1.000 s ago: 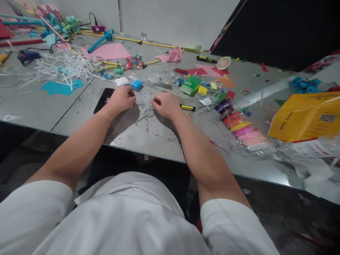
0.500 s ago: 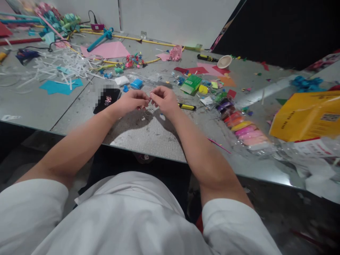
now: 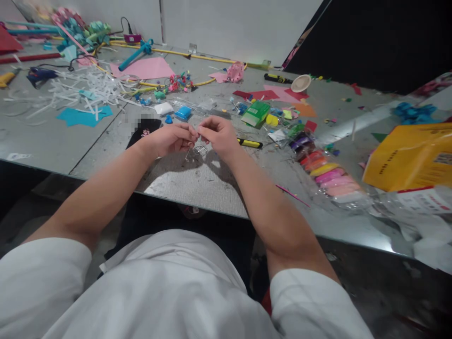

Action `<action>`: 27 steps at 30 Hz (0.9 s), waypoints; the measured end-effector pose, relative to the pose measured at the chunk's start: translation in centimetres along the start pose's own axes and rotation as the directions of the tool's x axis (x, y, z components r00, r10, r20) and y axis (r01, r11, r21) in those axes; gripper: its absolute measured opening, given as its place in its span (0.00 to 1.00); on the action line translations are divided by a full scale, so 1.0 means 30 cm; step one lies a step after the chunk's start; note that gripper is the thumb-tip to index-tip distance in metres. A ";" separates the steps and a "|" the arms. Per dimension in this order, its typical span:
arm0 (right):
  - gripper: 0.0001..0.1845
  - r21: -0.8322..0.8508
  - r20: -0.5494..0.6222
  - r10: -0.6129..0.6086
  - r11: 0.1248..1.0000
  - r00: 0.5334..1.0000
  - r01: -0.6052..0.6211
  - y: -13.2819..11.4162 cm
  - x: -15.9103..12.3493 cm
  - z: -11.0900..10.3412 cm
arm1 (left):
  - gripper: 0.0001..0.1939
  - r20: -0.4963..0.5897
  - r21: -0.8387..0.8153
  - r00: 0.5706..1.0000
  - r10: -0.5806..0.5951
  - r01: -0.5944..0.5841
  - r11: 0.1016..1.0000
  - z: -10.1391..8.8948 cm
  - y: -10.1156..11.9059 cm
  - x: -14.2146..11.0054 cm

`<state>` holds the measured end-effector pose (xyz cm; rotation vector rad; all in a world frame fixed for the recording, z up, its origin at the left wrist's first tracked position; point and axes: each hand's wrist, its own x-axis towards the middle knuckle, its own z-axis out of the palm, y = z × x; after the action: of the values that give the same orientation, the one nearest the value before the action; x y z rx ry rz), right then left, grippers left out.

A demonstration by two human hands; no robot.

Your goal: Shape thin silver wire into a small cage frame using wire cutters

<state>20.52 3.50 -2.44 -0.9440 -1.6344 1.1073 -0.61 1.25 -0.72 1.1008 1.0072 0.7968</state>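
1. Thin, silvery, wire-like metal loops [image 3: 200, 150]: just below the fingertips, near middle of the grey, scuffed surface [image 3: 197, 186]; can't tell if lying on it or hanging.
2. L hand [image 3: 173, 140] & R hand [image 3: 221, 137]: thumb & fingertips of each pinched, tips meeting or nearly so; any item btwn too small to see, so can't tell if either grip has sth.
3. Handling (est.): v. light, prob. springy, easily bent, apt to tangle/slip.
4. Best hold: outer edge of 1 loop, gentle fingertip pinch, min. force.

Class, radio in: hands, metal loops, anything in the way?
Left hand, right hand close together, pinched contents unclear. Thin metal loops just below in view. Yellow-black tool beside right hand.
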 end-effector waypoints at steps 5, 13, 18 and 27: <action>0.23 0.000 -0.014 -0.038 0.999 0.999 0.038 0.000 -0.006 0.002 | 0.09 0.018 -0.029 0.999 -0.043 0.044 0.999 -0.003 0.008 -0.005; 0.25 -0.012 -0.019 -0.054 0.998 0.998 0.054 0.009 -0.003 -0.006 | 0.10 0.027 0.097 1.000 0.000 -0.003 0.995 -0.011 0.010 -0.007; 0.24 -0.036 -0.016 -0.060 0.998 0.998 0.060 0.020 -0.001 -0.012 | 0.10 0.029 0.076 1.000 0.003 -0.006 0.997 -0.005 0.012 -0.009; 0.21 -0.045 -0.004 -0.052 0.998 0.999 0.051 -0.020 -0.020 0.007 | 0.10 0.044 0.061 0.999 -0.020 0.017 0.998 0.006 0.018 -0.017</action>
<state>20.44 2.71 -2.06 -0.9277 -1.6765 1.0365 -0.63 0.89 -0.06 1.1545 1.0080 0.7282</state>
